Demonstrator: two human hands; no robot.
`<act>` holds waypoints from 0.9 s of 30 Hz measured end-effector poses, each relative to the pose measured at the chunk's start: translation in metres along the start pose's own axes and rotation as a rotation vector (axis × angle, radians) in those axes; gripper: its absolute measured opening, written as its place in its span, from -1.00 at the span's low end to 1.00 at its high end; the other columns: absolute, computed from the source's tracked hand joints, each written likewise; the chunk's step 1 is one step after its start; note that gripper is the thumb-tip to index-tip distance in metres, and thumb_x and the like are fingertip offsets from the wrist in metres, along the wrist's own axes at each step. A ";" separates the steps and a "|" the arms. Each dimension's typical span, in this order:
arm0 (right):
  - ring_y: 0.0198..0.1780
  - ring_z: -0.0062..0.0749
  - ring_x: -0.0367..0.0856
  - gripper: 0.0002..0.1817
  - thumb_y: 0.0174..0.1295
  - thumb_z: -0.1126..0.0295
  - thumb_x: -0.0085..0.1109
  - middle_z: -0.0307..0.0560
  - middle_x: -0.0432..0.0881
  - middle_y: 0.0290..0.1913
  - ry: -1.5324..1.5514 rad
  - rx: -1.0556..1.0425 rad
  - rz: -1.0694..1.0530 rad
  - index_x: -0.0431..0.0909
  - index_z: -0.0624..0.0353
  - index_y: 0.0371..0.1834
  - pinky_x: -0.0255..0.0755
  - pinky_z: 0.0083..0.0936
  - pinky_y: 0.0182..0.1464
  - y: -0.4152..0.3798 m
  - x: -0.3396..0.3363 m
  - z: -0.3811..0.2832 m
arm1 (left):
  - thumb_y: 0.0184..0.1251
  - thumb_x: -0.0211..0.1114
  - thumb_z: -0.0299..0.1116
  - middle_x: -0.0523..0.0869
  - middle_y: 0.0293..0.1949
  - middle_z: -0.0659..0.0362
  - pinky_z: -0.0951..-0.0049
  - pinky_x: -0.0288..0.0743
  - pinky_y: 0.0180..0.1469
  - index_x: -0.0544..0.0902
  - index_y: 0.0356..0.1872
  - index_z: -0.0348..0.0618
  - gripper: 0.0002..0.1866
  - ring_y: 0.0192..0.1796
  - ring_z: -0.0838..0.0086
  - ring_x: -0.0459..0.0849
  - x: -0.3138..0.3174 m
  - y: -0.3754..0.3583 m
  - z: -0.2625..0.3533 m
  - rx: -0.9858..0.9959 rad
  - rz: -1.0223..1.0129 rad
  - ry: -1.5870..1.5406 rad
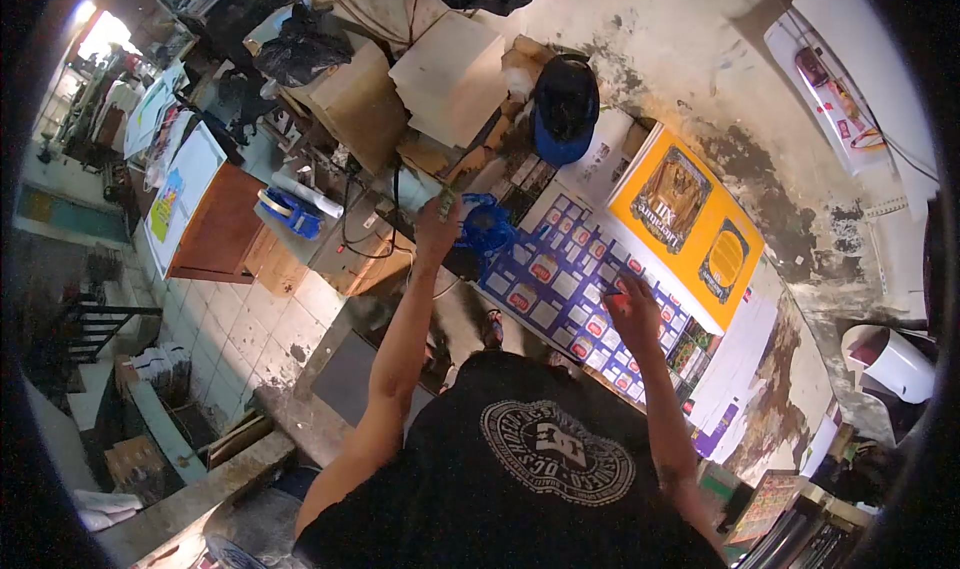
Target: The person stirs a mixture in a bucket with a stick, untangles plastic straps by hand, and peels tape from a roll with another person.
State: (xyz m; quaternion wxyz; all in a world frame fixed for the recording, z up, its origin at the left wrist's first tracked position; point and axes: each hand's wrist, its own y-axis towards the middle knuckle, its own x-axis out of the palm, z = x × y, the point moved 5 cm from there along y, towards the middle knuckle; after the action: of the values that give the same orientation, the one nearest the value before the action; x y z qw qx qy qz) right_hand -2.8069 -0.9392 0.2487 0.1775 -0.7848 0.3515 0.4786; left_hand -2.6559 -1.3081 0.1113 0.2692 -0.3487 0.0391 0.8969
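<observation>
My left hand is raised at the left end of the table, beside a crumpled blue plastic bag. Its fingers are closed on a small greenish thing that I cannot make out. Over the middle of a printed sheet with blue ground, white boxes and red labels is my right hand. The fingers there are curled, with a bit of bright red and black at their tips, too small to name. A yellow printed cover sheet marked "Literature XII" lies along the far side of the blue sheet.
A dark blue cap rests behind the table against the wall. Paper stacks and a black plastic bag stand at the back left. A tape dispenser and a white roll lie on the left bench. Tiled floor shows below.
</observation>
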 end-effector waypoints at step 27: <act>0.30 0.06 0.17 -0.41 0.09 -0.21 0.08 0.02 0.35 0.25 -0.147 -0.390 -0.285 0.71 0.14 -0.27 0.04 0.22 0.24 0.157 0.182 -0.131 | 0.34 0.21 -0.38 0.63 -0.01 0.05 0.36 0.46 0.05 0.52 0.04 -0.37 -0.67 0.01 0.35 0.60 -0.061 -0.098 -0.030 -0.005 0.166 -0.580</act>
State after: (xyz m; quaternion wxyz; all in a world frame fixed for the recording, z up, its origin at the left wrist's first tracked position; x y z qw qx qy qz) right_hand -2.7842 -1.1976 0.1615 0.1133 -0.8089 0.1244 0.5634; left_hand -2.5507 -1.2604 0.1396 0.1937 -0.0745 -0.0134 0.9781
